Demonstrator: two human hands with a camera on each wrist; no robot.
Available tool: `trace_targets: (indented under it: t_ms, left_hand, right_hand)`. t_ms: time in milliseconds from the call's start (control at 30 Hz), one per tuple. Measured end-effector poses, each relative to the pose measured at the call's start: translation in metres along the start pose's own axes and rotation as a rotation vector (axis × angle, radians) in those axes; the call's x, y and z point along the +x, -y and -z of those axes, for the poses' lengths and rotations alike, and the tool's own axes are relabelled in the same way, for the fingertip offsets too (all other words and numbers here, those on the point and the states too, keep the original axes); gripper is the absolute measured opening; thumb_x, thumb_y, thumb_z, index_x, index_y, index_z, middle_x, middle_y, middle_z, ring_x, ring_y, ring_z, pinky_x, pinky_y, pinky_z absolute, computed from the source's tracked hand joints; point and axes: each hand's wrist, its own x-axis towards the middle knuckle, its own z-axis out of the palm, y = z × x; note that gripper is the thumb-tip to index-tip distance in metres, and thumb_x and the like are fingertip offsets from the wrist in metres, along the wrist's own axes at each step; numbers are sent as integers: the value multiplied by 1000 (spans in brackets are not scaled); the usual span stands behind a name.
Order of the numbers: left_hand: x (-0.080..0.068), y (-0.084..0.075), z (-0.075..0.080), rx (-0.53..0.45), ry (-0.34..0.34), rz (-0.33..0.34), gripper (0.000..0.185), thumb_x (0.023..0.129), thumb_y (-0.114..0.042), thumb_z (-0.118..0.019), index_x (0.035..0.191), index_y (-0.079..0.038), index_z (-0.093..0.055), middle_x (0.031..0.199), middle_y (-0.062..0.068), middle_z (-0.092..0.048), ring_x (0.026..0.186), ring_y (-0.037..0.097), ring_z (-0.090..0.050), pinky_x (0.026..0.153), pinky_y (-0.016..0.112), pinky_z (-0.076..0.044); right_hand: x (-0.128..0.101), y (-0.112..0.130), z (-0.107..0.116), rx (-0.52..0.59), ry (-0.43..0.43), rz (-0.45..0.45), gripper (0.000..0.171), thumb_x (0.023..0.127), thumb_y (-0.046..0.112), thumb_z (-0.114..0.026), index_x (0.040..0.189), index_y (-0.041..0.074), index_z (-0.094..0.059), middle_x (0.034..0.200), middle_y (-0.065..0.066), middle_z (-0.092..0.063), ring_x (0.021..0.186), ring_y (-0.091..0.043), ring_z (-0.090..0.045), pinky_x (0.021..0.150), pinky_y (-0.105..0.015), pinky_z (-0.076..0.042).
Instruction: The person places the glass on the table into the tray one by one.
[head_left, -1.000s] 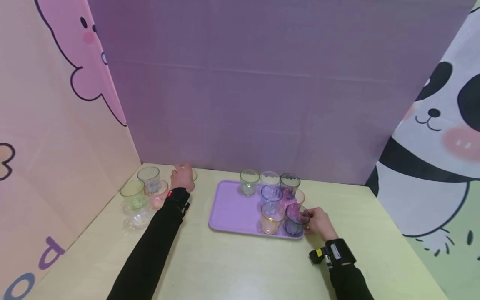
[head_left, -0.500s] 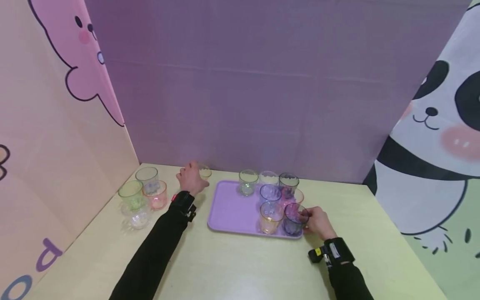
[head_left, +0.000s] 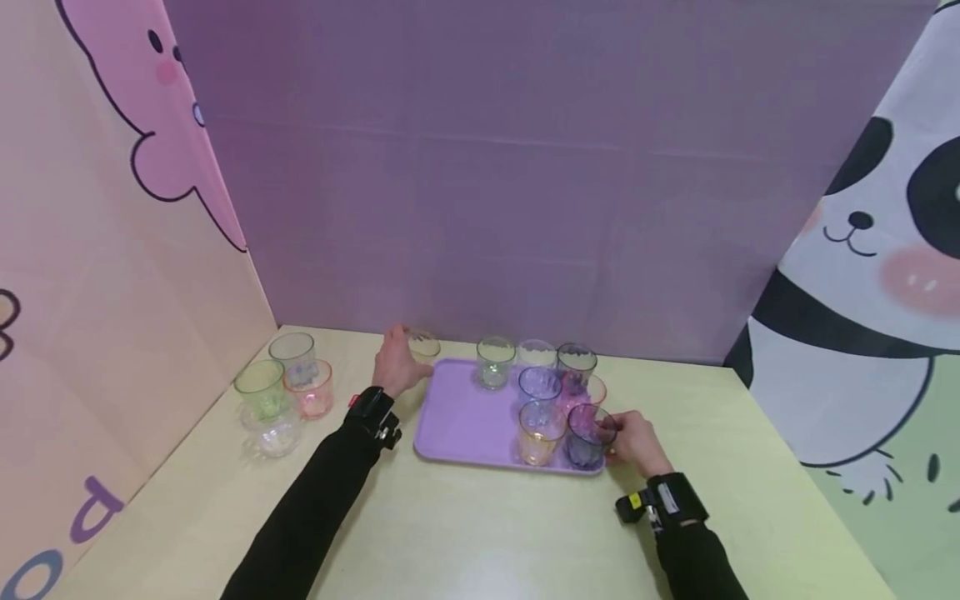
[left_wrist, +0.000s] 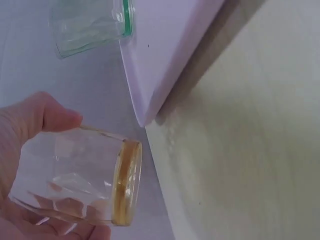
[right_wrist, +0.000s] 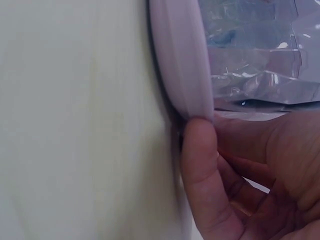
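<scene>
- In the head view, the left hand point(head_left: 395, 367) sits at centre frame, gripping a clear yellow-rimmed glass point(head_left: 422, 346) just off the upper left corner of the lilac tray point(head_left: 457, 417) on the pale counter point(head_left: 480, 533).
- The left wrist view shows what the head view cannot: the thumb and fingers point(left_wrist: 47, 112) curl round the yellow-rimmed glass point(left_wrist: 82, 175), which lies on its side in this frame, its rim near the tray's corner point(left_wrist: 155, 60); a green-rimmed glass point(left_wrist: 90, 22) stands on the tray at upper left.
- In the head view, the right hand point(head_left: 633, 442) is at the tray's lower right corner, touching a dark purple glass point(head_left: 587, 437) that stands on the tray beside an orange-rimmed glass point(head_left: 540, 432).
- The right wrist view adds detail: the thumb point(right_wrist: 202, 170) presses against the tray's edge point(right_wrist: 180, 60), with the glass's faceted wall point(right_wrist: 260, 65) above the palm; whether the fingers close round the glass I cannot tell.
- Only the head view shows four more glasses point(head_left: 281, 392) grouped at the counter's left.
</scene>
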Motion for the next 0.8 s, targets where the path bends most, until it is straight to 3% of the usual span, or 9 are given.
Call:
trace_targets:
  t_ms: [300,500,700,800]
  left_hand:
    - [-7,-2,-9,-159,78,8,76,56,-16,-80,120,-5,-41,116,15,-38,99,28,-47,78,37,-47]
    - [-13,-11,-17,-144,141,-14,72,55,-14,-78,118,-4,-45,112,14,-39,92,25,-49,70,31,-49]
    - [-18,-23,-22,-209,191,-69,75,56,-10,-76,123,-4,-44,115,15,-46,96,27,-51,75,33,-49]
    - [-21,-27,-25,-265,223,-59,76,57,-7,-76,125,-6,-42,118,16,-51,101,29,-52,79,36,-49]
  right_hand:
    - [1,-1,-2,19,-8,17,8,78,-7,-59,79,-2,-65,80,-12,-64,63,-18,-60,52,-31,-54]
    - [0,-3,-2,10,-5,24,10,77,-8,-58,77,-1,-65,80,-12,-64,64,-18,-59,51,-31,-54]
    - [0,-1,-2,2,-9,22,11,77,-8,-57,78,0,-65,82,-13,-65,66,-19,-60,51,-30,-54]
    - [0,-1,-1,5,-8,19,13,77,-9,-57,80,-1,-66,83,-14,-65,66,-19,-60,51,-31,-54]
